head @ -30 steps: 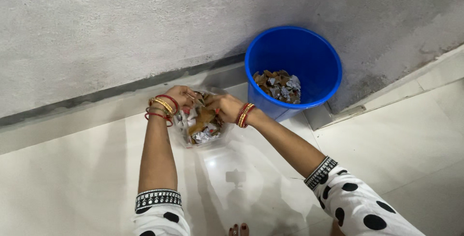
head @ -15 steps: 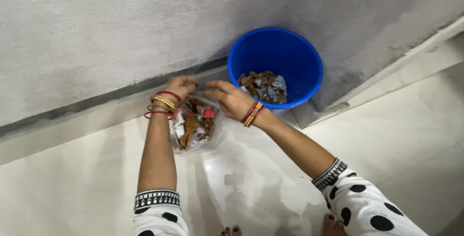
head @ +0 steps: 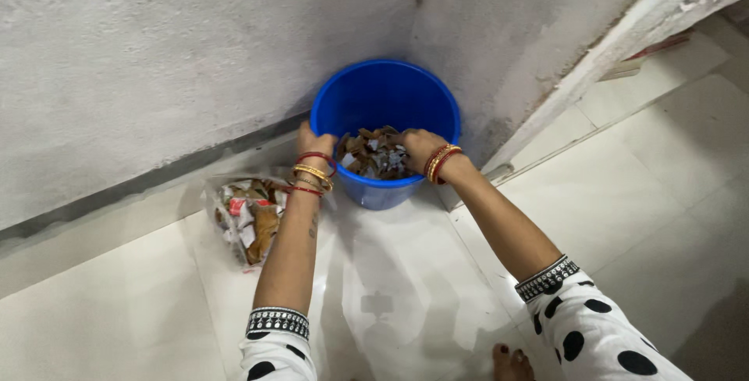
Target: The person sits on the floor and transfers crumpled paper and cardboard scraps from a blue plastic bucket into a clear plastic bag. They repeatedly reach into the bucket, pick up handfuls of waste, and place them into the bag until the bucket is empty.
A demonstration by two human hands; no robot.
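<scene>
Left hand (head: 310,141): gripping the near-left rim of the round blue plastic bucket (head: 367,92), fingers curled over it | Right hand (head: 419,147): reaching inside, closing on brown and silver scraps (head: 372,152); grasp unclear | Bucket: standing far, against the grey wall (head: 156,61) | Clear plastic bag of scraps (head: 248,213): lying left of it on the white floor (head: 406,272).

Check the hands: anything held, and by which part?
Left hand grips the blue bucket by its near rim. Right hand reaches into the scraps inside; whether it holds any cannot be told.

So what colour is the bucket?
The bucket is bright blue, seen best from the head camera.
</scene>
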